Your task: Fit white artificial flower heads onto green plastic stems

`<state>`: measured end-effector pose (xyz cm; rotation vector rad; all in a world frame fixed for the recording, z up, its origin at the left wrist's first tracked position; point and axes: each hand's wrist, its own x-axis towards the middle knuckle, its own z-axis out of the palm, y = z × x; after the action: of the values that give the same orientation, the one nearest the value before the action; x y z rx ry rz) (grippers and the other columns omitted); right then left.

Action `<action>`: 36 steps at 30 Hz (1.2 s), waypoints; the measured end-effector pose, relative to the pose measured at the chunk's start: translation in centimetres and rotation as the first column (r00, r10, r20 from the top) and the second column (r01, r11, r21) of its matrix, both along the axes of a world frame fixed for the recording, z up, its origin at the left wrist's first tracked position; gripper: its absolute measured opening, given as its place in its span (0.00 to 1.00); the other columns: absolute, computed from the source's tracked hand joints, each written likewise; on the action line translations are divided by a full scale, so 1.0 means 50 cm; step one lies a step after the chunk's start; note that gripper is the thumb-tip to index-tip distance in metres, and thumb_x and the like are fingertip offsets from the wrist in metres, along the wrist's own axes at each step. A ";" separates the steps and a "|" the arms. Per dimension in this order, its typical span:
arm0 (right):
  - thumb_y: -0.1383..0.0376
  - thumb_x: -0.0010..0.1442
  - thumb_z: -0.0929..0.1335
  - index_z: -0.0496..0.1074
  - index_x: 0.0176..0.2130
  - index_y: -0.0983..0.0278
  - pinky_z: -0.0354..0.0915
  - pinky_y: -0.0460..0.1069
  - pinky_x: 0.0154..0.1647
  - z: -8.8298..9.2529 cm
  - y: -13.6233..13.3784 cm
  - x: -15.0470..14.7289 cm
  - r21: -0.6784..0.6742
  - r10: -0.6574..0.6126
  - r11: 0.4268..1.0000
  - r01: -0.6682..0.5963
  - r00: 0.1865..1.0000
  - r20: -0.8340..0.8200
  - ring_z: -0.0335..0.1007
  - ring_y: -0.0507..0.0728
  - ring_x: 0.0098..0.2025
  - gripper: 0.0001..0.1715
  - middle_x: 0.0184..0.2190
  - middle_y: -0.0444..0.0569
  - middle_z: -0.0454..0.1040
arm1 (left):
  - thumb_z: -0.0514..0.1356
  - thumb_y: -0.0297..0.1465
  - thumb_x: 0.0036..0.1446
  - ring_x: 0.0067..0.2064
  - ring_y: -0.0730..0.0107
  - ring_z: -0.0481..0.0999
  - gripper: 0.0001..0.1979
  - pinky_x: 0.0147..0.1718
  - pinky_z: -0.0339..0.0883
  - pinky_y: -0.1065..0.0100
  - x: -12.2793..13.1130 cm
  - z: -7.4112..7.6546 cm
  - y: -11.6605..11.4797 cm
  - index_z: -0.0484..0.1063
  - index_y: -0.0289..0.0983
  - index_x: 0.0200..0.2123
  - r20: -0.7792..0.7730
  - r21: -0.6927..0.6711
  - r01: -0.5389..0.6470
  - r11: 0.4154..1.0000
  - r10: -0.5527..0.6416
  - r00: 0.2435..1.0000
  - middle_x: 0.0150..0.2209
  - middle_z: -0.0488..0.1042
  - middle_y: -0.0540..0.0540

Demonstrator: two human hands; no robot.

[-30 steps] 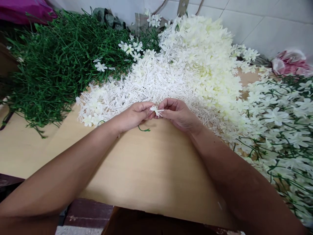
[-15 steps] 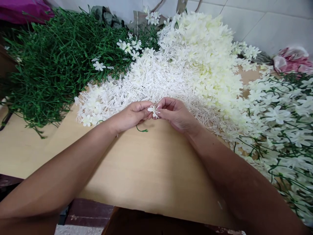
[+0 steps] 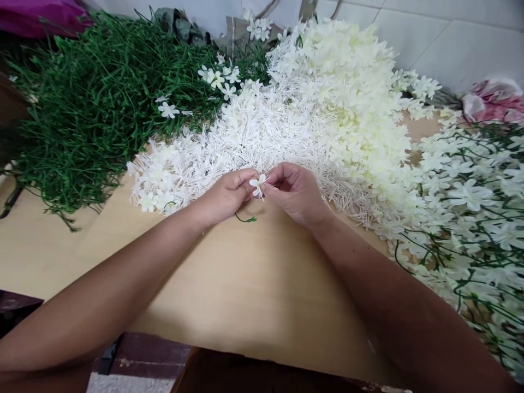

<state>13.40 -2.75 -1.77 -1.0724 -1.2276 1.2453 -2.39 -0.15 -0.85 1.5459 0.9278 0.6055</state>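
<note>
Between my hands is a small white artificial flower (image 3: 257, 185), its petals facing up toward me. My left hand (image 3: 230, 195) is closed, with thumb and forefinger pinched just behind the bloom. A thin green stem (image 3: 246, 219) pokes out below that hand. On the other side, my right hand (image 3: 298, 192) is closed too, its thumb and fingertips pinching at the flower's right edge. Exactly which part the right fingertips grip is too small to tell. Right behind both hands lies a heap of thin white stamens (image 3: 282, 131).
A large tangle of green plastic stems (image 3: 94, 103) covers the back left. Loose pale yellow-white blossoms (image 3: 356, 82) are piled behind. Stemmed white flowers (image 3: 470, 229) spread along the right. Tiled wall (image 3: 470, 49) bounds the table board (image 3: 245, 284) at the back.
The flower has turned slightly, and its petals now show more openly than the fine strands seen before. Both hands remain nearly in place, and the green stem sits a little farther right.
</note>
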 end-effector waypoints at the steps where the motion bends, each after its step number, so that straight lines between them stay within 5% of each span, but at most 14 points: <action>1: 0.66 0.44 0.73 0.66 0.23 0.63 0.63 0.47 0.29 -0.002 -0.001 0.000 0.009 -0.007 1.000 0.007 1.000 0.011 0.64 0.48 0.25 0.10 0.21 0.40 0.70 | 0.57 0.35 0.51 0.22 0.80 0.51 0.10 0.19 0.46 0.75 0.001 -0.001 0.000 0.61 0.37 0.24 -0.003 0.015 -0.005 1.000 0.005 1.000 0.20 0.54 0.55; 11: 0.66 0.47 0.72 0.65 0.23 0.62 0.66 0.48 0.31 -0.015 0.002 -0.004 -0.003 -0.070 0.997 0.071 0.993 0.090 0.67 0.49 0.26 0.10 0.22 0.40 0.69 | 0.53 0.36 0.58 0.22 0.78 0.52 0.13 0.22 0.50 0.73 0.008 -0.004 0.004 0.58 0.38 0.23 -0.037 0.117 -0.012 0.993 0.016 0.999 0.20 0.55 0.56; 15: 0.67 0.45 0.74 0.65 0.23 0.63 0.68 0.46 0.29 0.001 0.012 0.016 -0.075 0.018 0.997 -0.013 0.997 0.071 0.70 0.49 0.24 0.13 0.19 0.39 0.70 | 0.50 0.39 0.62 0.26 0.73 0.60 0.16 0.28 0.58 0.71 0.004 0.004 0.005 0.62 0.37 0.25 -0.191 0.240 0.058 0.969 -0.011 0.981 0.22 0.60 0.53; 18: 0.70 0.43 0.73 0.66 0.23 0.64 0.69 0.45 0.25 0.029 0.017 0.043 -0.184 0.078 0.980 -0.070 0.996 0.036 0.69 0.48 0.21 0.11 0.17 0.39 0.71 | 0.49 0.40 0.63 0.38 0.65 0.69 0.18 0.42 0.64 0.63 -0.011 0.021 -0.001 0.72 0.34 0.38 -0.313 0.515 0.135 0.847 0.038 0.949 0.35 0.71 0.44; 21: 0.72 0.43 0.72 0.66 0.21 0.64 0.68 0.43 0.21 0.057 0.020 0.074 -0.312 0.068 0.948 -0.070 0.998 -0.017 0.68 0.48 0.19 0.10 0.15 0.40 0.71 | 0.50 0.41 0.63 0.50 0.58 0.69 0.21 0.52 0.62 0.58 -0.028 0.042 -0.010 0.72 0.34 0.51 -0.283 0.701 0.183 0.690 0.034 0.958 0.47 0.71 0.37; 25: 0.72 0.43 0.72 0.65 0.21 0.64 0.67 0.43 0.18 0.079 0.022 0.111 -0.401 0.031 0.915 -0.047 0.998 -0.047 0.67 0.48 0.19 0.10 0.15 0.42 0.71 | 0.53 0.40 0.62 0.48 0.59 0.72 0.18 0.50 0.64 0.60 -0.035 0.056 -0.017 0.76 0.36 0.45 -0.247 0.743 0.243 0.624 -0.082 0.966 0.46 0.75 0.37; 28: 0.71 0.44 0.73 0.66 0.22 0.64 0.67 0.44 0.18 0.087 0.021 0.130 -0.416 0.088 0.906 -0.076 0.996 0.011 0.67 0.49 0.19 0.11 0.16 0.43 0.71 | 0.52 0.37 0.62 0.39 0.63 0.74 0.15 0.43 0.66 0.63 -0.025 0.051 -0.019 0.76 0.36 0.34 -0.208 0.733 0.137 0.666 0.028 0.978 0.36 0.77 0.41; 31: 0.69 0.48 0.73 0.67 0.24 0.64 0.69 0.48 0.22 0.088 0.022 0.146 -0.410 0.161 0.910 -0.063 0.965 0.209 0.69 0.52 0.22 0.09 0.19 0.46 0.72 | 0.52 0.38 0.62 0.33 0.67 0.73 0.16 0.37 0.66 0.66 -0.012 0.041 -0.023 0.73 0.36 0.28 -0.117 0.594 0.013 0.804 0.071 0.991 0.29 0.76 0.44; 34: 0.70 0.52 0.70 0.67 0.26 0.63 0.68 0.50 0.26 0.079 0.035 0.153 -0.135 -0.064 0.978 0.156 0.850 0.523 0.66 0.51 0.23 0.08 0.21 0.46 0.71 | 0.54 0.38 0.61 0.32 0.70 0.73 0.16 0.35 0.67 0.69 0.002 0.030 -0.028 0.71 0.36 0.26 -0.048 0.400 0.001 0.917 0.019 0.999 0.28 0.76 0.45; 36: 0.72 0.54 0.68 0.68 0.27 0.63 0.67 0.52 0.32 0.071 0.051 0.147 0.160 -0.294 0.954 0.255 0.675 0.677 0.64 0.52 0.26 0.06 0.24 0.46 0.70 | 0.54 0.37 0.60 0.31 0.70 0.74 0.14 0.35 0.67 0.70 0.011 0.022 -0.033 0.71 0.35 0.27 -0.040 0.345 0.039 0.938 -0.027 0.999 0.27 0.76 0.46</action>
<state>20.73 -0.21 1.79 -1.7083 -1.5601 0.5545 -1.83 -1.77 0.25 1.8870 0.8501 0.7496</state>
